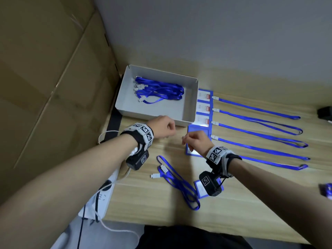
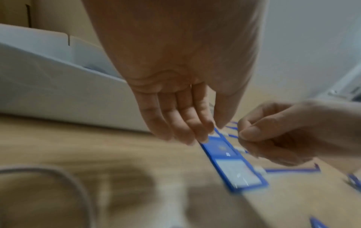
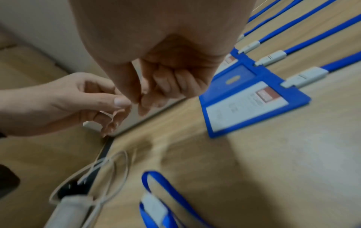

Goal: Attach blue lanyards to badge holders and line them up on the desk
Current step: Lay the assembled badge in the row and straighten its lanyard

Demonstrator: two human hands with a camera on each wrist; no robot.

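Note:
Both hands meet above the wooden desk (image 1: 233, 203), just in front of the grey tray (image 1: 188, 112). My left hand (image 1: 169, 133) (image 2: 213, 131) pinches a thin white strip (image 3: 106, 114) between thumb and fingertips. The right hand (image 1: 185, 141) (image 3: 139, 104), its fingers curled, pinches the same strip beside the left thumb. Behind the right hand lies a row of blue badge holders (image 1: 203, 97) (image 3: 248, 104) with blue lanyards (image 1: 260, 126) clipped on and stretched to the right. A loose lanyard (image 1: 177, 180) (image 3: 166, 192) and one separate holder (image 1: 198, 190) lie nearer me.
The tray holds a bundle of several blue lanyards (image 1: 159, 90). A cardboard box (image 1: 45, 87) walls off the left side. White cables (image 1: 107, 133) and a white device (image 1: 106, 193) sit at the desk's left edge. A black object (image 1: 324, 112) lies far right.

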